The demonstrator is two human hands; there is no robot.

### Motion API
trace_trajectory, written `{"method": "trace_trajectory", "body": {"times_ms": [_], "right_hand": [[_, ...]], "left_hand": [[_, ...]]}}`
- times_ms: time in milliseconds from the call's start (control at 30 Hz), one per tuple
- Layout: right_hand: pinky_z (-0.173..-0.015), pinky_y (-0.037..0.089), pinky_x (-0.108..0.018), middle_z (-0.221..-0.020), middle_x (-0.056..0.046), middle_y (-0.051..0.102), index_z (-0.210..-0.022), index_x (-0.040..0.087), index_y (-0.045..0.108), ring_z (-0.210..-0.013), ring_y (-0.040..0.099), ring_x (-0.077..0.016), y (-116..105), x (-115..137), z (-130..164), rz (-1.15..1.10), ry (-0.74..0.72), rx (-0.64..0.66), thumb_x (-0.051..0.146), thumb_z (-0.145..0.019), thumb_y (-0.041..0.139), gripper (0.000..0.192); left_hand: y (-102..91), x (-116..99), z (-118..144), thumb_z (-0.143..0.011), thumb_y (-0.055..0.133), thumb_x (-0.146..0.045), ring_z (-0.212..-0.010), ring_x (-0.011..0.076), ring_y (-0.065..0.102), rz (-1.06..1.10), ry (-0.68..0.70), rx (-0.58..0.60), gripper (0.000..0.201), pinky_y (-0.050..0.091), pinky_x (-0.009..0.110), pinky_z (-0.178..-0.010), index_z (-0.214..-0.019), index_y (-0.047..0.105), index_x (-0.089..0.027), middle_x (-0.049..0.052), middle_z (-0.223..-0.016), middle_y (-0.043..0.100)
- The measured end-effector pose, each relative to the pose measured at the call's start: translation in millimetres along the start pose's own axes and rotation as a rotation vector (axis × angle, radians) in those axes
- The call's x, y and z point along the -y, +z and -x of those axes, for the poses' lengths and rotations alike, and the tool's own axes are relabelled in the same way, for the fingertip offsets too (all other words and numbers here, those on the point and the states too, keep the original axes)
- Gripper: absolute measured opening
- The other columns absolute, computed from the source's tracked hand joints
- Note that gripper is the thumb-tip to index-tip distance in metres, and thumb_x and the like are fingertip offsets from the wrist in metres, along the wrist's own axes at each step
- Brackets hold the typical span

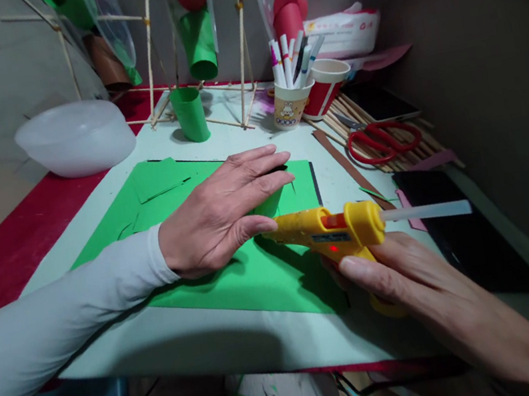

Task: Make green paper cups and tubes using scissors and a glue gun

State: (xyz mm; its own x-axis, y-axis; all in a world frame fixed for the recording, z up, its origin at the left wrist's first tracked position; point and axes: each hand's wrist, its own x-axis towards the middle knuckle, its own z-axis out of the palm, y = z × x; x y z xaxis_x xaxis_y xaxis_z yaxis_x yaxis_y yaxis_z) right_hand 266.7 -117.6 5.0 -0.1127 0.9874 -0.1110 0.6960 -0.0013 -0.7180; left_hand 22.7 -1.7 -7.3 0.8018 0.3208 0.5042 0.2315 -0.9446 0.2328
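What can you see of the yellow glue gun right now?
The glue gun is yellow plastic with an orange trigger and a small red light lit on its side. It lies level, nozzle pointing left at a rolled green paper piece under the left hand. A whitish glue stick juts from its back. The right hand grips its handle, above the green sheet.

yellow glue gun [335, 230] lay level over green paper sheet [238, 283], nozzle touched rolled green paper tube [270, 205]
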Motion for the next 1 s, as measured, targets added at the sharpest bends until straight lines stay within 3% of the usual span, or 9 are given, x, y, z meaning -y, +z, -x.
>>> {"method": "trace_trajectory", "body": {"times_ms": [133, 200, 367, 500, 700, 900, 1000], "right_hand": [[-0.052, 0.052, -0.029, -0.061, 0.002, 0.051, -0.066, 0.026, 0.056, -0.055, 0.052, -0.0188, 1.0, 0.3, 0.2, 0.004, -0.021, 0.007, 0.064, -0.092, 0.049, 0.047], [-0.049, 0.05, -0.027, -0.06, 0.002, 0.049, -0.064, 0.026, 0.053, -0.053, 0.051, -0.0178, 0.9, -0.5, 0.4, 0.009, -0.045, -0.002, 0.064, -0.092, 0.049, 0.048], [-0.055, 0.055, -0.028, -0.061, 0.001, 0.052, -0.066, 0.025, 0.055, -0.055, 0.054, -0.0179, -0.8, 2.7, -0.5, 0.05, -0.063, -0.025, 0.063, -0.093, 0.049, 0.047], [-0.064, 0.058, -0.032, -0.06, 0.001, 0.054, -0.075, 0.026, 0.063, -0.056, 0.055, -0.0193, -2.9, 2.4, 1.6, 0.073, -0.111, -0.031, 0.066, -0.095, 0.041, 0.05], [-0.059, 0.056, -0.031, -0.06, 0.002, 0.05, -0.066, 0.026, 0.055, -0.053, 0.053, -0.0177, -2.3, -1.7, 2.5, 0.059, -0.105, -0.052, 0.061, -0.094, 0.047, 0.046], [-0.068, 0.057, -0.036, -0.064, -0.001, 0.056, -0.073, 0.025, 0.059, -0.06, 0.057, -0.0199, -3.7, 0.0, 0.3, 0.075, -0.121, -0.025, 0.055, -0.095, 0.043, 0.041], [-0.066, 0.057, -0.035, -0.063, 0.0, 0.055, -0.074, 0.025, 0.059, -0.058, 0.057, -0.0197, -3.3, -1.7, 1.2, 0.073, -0.121, -0.046, 0.056, -0.095, 0.044, 0.041]], "left_hand": [[-0.1, -1.2, -0.6, -0.102, 0.031, -0.05, -0.146, 0.0323, 0.037, 0.009, 0.008, -0.003, 0.063, 0.032, 0.053, -0.119, -0.137, 0.053, -0.002, 0.028, -0.149, 0.049], [0.7, -0.9, -0.6, -0.102, 0.032, -0.05, -0.146, 0.0321, 0.038, 0.01, 0.002, 0.0, 0.062, 0.033, 0.053, -0.118, -0.138, 0.053, -0.004, 0.027, -0.149, 0.05], [6.0, 3.4, 1.0, -0.101, 0.033, -0.052, -0.145, 0.0313, 0.039, 0.014, 0.022, -0.066, 0.057, 0.036, 0.057, -0.115, -0.142, 0.05, -0.016, 0.02, -0.15, 0.051], [8.8, 5.3, 1.8, -0.101, 0.033, -0.052, -0.145, 0.0313, 0.04, 0.012, 0.024, -0.072, 0.057, 0.036, 0.056, -0.116, -0.143, 0.05, -0.016, 0.02, -0.15, 0.052], [7.7, 4.9, 2.6, -0.101, 0.034, -0.052, -0.144, 0.0331, 0.039, 0.015, 0.02, -0.072, 0.057, 0.034, 0.057, -0.117, -0.143, 0.05, -0.017, 0.018, -0.151, 0.051], [1.8, 0.6, 0.6, -0.1, 0.033, -0.055, -0.147, 0.029, 0.035, 0.023, -0.034, 0.006, 0.056, 0.032, 0.057, -0.119, -0.146, 0.045, -0.025, 0.015, -0.155, 0.047], [0.6, -0.2, 0.0, -0.101, 0.032, -0.053, -0.147, 0.0298, 0.036, 0.02, -0.022, -0.004, 0.057, 0.032, 0.055, -0.119, -0.145, 0.047, -0.02, 0.018, -0.153, 0.048]]}}
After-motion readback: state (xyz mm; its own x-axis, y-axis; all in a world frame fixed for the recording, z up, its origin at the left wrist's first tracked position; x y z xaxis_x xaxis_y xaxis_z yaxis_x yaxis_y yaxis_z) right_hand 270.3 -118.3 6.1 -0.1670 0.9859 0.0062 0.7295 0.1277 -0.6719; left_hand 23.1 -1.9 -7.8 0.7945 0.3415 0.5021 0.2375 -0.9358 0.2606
